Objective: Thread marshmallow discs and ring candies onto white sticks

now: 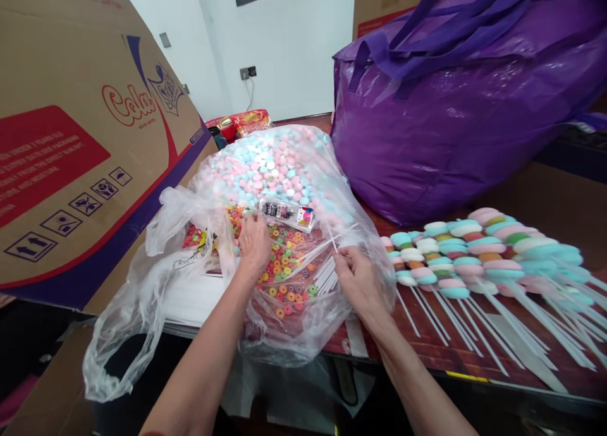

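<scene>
My left hand [255, 245] reaches over the ring candies [283, 259] with its fingers curled together; whatever they pinch is hidden. Between the thumb and fingers of my right hand [359, 277] is a thin white stick [333, 239], pointing up. More white sticks [326, 277] lie just beside that hand on the clear plastic bag [303, 338]. Pink, blue and white marshmallows [275, 167] are heaped behind both hands. A small printed packet [287, 213] rests between the marshmallows and the ring candies.
To the right, many marshmallow skewers [467, 249] lie in a pile on the dark red table [427, 354]. Behind them stands a large purple bag [450, 114]. A cardboard carton [71, 139] leans at the left, and a crumpled plastic bag [137, 322] hangs over the front edge.
</scene>
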Demonstrator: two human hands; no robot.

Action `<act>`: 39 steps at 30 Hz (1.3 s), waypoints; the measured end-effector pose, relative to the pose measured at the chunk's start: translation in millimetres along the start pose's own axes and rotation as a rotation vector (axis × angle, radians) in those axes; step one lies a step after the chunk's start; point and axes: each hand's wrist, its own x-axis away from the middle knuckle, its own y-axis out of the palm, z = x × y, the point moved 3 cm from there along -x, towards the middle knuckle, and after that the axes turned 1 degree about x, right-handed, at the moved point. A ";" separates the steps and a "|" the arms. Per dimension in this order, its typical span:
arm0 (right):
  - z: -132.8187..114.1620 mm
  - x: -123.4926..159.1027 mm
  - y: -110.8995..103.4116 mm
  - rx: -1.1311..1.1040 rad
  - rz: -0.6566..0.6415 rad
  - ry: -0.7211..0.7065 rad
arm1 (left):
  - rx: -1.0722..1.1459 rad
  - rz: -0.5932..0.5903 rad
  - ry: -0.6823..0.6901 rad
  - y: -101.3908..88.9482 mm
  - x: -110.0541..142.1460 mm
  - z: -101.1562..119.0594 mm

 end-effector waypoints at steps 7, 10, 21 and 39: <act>0.6 1.1 2.8 -0.113 -0.045 -0.025 | -0.222 -0.057 -0.048 8.4 -12.4 4.0; -1.6 3.1 5.0 -0.098 -0.067 -0.045 | -0.274 -0.091 0.046 8.6 -5.1 5.1; -4.7 7.3 7.5 -0.061 -0.080 -0.068 | -0.281 -0.118 0.081 -1.6 14.7 -2.7; -8.3 7.3 8.3 -0.020 -0.088 -0.084 | 0.328 -0.353 0.136 0.1 6.0 -27.3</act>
